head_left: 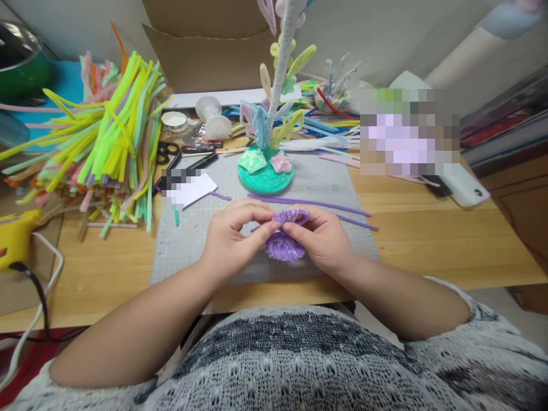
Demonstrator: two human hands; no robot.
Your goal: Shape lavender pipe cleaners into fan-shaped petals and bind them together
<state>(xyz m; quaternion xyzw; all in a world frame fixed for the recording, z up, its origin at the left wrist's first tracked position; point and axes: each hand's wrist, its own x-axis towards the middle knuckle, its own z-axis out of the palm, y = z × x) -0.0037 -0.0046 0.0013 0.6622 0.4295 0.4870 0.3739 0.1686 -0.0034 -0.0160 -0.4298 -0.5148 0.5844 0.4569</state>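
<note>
Between my two hands is a purple shell-like shape of bent pipe cleaner [285, 246], with a loop standing above a ribbed fan. My left hand [237, 231] pinches its left side between thumb and fingers. From the right, my right hand [319, 234] pinches it too, thumb across the middle. Loose purple pipe cleaners [317, 202] lie on the grey cutting mat [188, 245] just beyond my hands. Behind them stands a round teal base [265, 182] with a white wrapped stem [282, 63] and pastel loops. My fingers partly hide the purple piece's centre.
A big bundle of coloured pipe cleaners [115, 137] lies at left, near a yellow glue gun [17, 237] with its cord. Scissors [166, 153], black markers [199, 164], a white spool [209, 117] and a white card [194, 191] sit behind the mat. At right is a blurred-out patch [406, 134].
</note>
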